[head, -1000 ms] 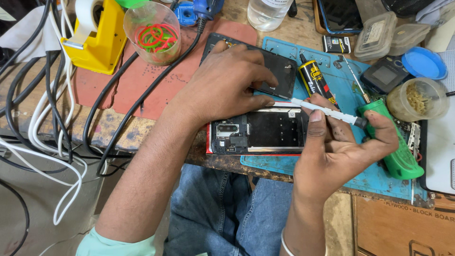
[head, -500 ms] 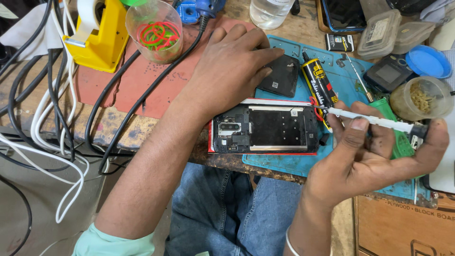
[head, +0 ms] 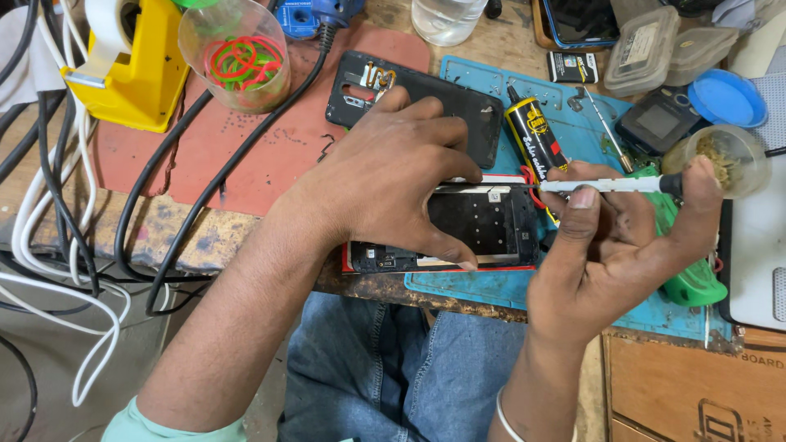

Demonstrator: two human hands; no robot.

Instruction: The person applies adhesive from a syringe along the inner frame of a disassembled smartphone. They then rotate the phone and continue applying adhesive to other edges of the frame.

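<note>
Head view: opened black phone [head: 483,225], red-edged, w/ back off.

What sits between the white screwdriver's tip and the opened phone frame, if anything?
Nothing visible. The right hand holds the white screwdriver level, its tip at the opened phone frame's upper right edge. The left hand covers the frame's left part, and the black glue tube lies behind the tip.

The light is bright and soft, with no dark corners. Small shadows sit under the left hand [head: 393,176] and right hand [head: 610,245]. The far clear plastic bottle [head: 446,18] shines a little. Everything looks sharp, with edges bending slightly.
</note>
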